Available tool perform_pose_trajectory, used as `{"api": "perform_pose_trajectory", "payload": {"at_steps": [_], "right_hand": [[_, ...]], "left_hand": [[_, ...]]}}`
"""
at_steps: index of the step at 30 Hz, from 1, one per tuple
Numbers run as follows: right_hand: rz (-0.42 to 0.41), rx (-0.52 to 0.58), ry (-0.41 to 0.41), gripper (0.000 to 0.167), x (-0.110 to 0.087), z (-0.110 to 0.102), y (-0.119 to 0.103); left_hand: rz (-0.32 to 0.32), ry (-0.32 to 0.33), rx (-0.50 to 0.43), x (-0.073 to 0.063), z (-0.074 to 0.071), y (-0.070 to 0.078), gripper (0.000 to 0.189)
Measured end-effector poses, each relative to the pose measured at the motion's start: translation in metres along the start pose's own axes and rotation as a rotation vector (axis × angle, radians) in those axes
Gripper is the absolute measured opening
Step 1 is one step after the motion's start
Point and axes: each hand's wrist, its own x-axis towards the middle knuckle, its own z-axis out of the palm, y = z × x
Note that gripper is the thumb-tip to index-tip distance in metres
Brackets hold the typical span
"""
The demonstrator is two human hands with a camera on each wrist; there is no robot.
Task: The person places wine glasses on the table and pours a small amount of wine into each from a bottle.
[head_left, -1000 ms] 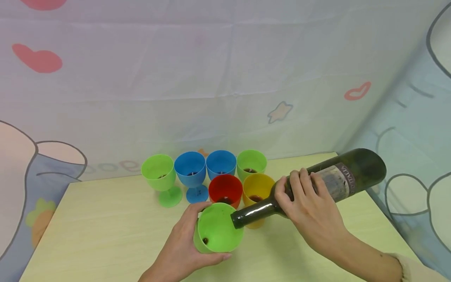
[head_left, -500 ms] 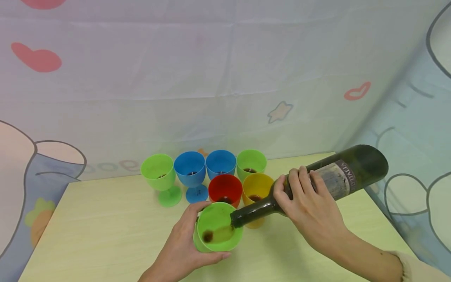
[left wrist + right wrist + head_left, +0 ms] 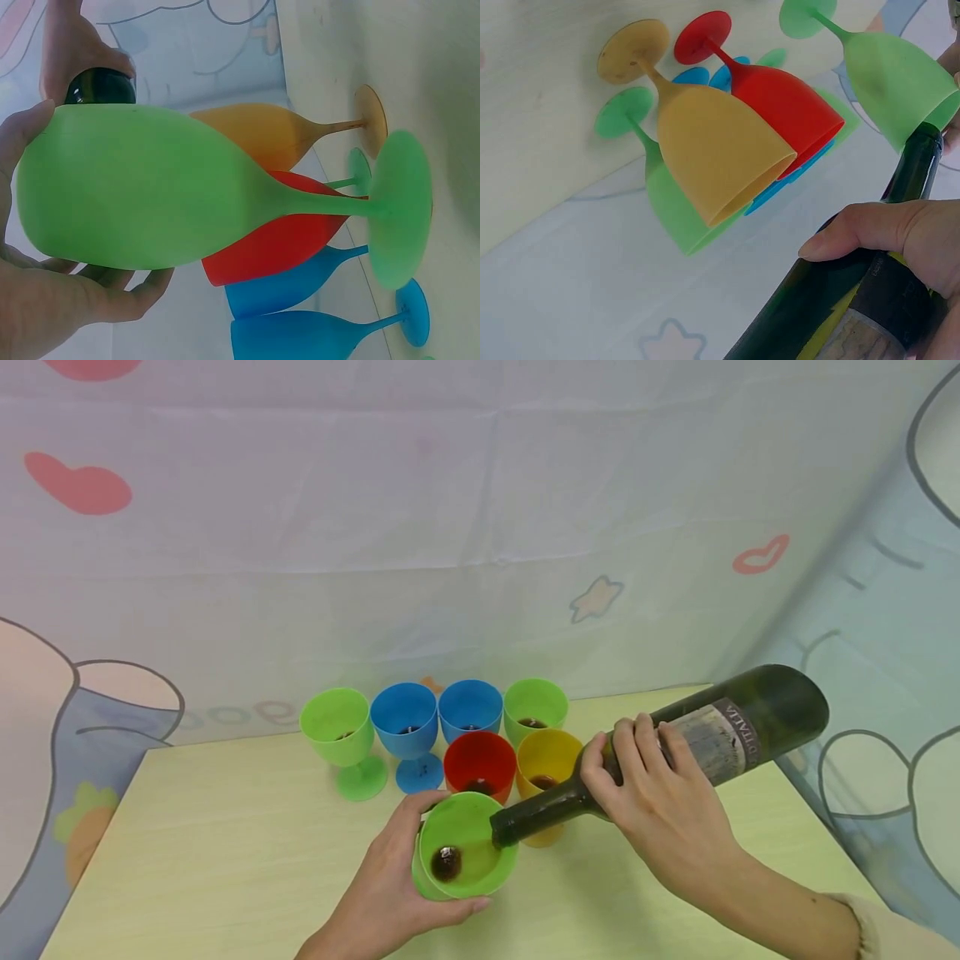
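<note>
In my left hand (image 3: 397, 877) a green plastic goblet (image 3: 142, 187) is held around its bowl, fingers on one side and thumb on the other. Dark liquid (image 3: 446, 863) lies in its bottom, and a brownish streak runs down to it from the bottle mouth. My right hand (image 3: 663, 797) grips a dark green wine bottle (image 3: 772, 714) round its neck and shoulder. The bottle tilts down to the left, its mouth just inside the goblet's rim. Behind the goblet stand a red goblet (image 3: 480, 760) and a yellow goblet (image 3: 551, 752), both with dark liquid inside.
Along the table's back stand a green goblet (image 3: 337, 718), two blue goblets, the left one (image 3: 405, 714) and the right one (image 3: 470, 702), and another green goblet (image 3: 536, 702). All hold a little dark liquid. A patterned cloth (image 3: 337, 527) hangs behind the pale table (image 3: 225, 843).
Liquid has started flowing from the bottle, and the dark pool in the held goblet has grown. The bottle's base has risen slightly. The left hand has stayed about still.
</note>
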Motion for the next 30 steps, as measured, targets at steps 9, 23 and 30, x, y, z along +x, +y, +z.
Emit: {"api": "perform_pose_trajectory", "payload": {"at_steps": [9,23,30], "right_hand": [[-0.002,0.006,-0.002,0.063,0.0001,-0.0002,-0.0003],[-0.009,-0.002,-0.003,0.063,0.0002,-0.001,0.0002],[-0.016,-0.008,0.001,0.064,-0.0005,0.0,0.0006]], "left_hand": [[0.022,-0.011,-0.002,-0.0008,0.0001,0.0014,0.082],[0.01,-0.025,-0.014,-0.0004,0.0021,-0.0007,0.085],[0.018,-0.04,-0.013,-0.0002,0.0029,-0.0005,0.083]]}}
